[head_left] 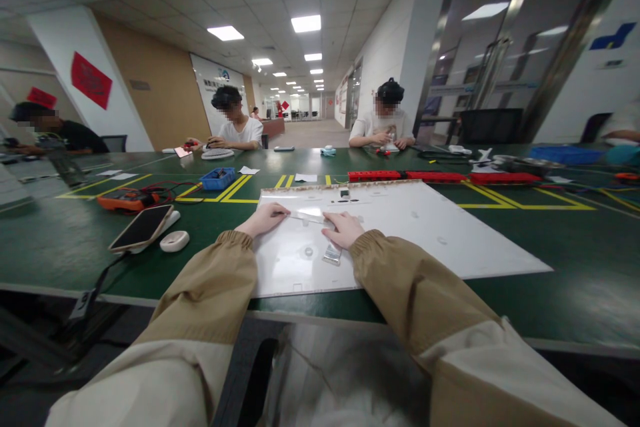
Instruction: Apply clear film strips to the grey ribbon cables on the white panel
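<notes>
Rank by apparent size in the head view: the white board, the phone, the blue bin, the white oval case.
1. white board, by far the largest.
2. phone.
3. blue bin, which lies farther from the camera, so its place below the phone is unsure.
4. white oval case, smallest.

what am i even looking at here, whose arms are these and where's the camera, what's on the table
The camera sits on a person's head, looking forward and down, so the two tan sleeves are that person's own arms. The left hand and right hand together pinch a thin clear strip over a large white panel lying flat on the green table. A small shiny metal piece lies just below the right hand. To the left are a phone, a white oval object, an orange meter and a blue tray. Red blocks line up beyond the panel. Other people work across the table.
</notes>
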`<action>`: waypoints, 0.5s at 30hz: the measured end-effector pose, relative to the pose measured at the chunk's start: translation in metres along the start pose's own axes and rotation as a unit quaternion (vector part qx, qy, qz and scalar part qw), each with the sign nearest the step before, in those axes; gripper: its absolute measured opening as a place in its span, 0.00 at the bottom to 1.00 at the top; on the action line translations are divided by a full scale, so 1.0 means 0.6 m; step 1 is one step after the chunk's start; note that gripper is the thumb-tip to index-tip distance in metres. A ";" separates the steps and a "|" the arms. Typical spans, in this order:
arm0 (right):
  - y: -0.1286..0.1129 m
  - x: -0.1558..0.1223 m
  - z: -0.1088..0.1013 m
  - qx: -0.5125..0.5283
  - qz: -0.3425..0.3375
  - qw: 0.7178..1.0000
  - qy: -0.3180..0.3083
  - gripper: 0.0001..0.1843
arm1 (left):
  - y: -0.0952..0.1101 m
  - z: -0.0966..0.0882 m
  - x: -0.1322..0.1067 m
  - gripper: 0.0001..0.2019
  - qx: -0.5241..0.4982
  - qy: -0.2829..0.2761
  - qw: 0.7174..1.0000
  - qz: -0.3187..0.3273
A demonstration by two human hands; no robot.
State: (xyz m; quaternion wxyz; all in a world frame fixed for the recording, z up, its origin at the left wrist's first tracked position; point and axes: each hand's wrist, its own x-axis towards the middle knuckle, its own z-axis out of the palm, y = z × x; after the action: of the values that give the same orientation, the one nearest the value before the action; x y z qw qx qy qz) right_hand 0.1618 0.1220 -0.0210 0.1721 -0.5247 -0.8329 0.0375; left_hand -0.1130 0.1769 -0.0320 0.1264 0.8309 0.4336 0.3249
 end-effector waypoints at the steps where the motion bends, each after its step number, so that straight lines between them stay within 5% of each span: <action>1: 0.000 0.001 0.002 -0.005 -0.001 1.000 0.005 0.31 | 0.000 0.000 0.000 0.14 -0.001 0.001 1.000 0.000; 15: -0.006 -0.002 -0.003 -0.003 0.005 1.000 -0.002 0.43 | 0.008 -0.002 0.000 0.13 0.003 -0.002 1.000 -0.008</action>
State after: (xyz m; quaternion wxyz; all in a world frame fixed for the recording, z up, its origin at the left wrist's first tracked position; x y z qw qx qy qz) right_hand 0.1597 0.1193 -0.0187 0.1685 -0.5297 -0.8305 0.0370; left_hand -0.1105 0.1737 -0.0288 0.1273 0.8282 0.4412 0.3212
